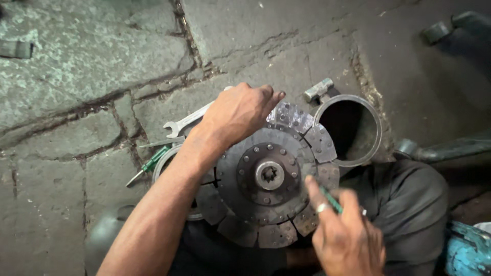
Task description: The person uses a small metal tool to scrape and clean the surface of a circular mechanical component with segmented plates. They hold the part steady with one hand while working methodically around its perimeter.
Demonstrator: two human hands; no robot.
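Observation:
A round metal clutch disc (271,176) with riveted friction pads and a splined hub at its middle lies in front of me. My left hand (238,112) rests on its upper left edge, fingers curled over the rim. My right hand (345,232) is at the disc's lower right, a ring on one finger, and pinches a thin green-handled tool (331,200) whose tip points toward the pads.
A metal ring (381,134) lies to the right of the disc, a hammer head (318,90) just above it. A spanner (184,122) and a green screwdriver (149,164) lie on the stone floor to the left. A second ring (162,164) shows under my left forearm.

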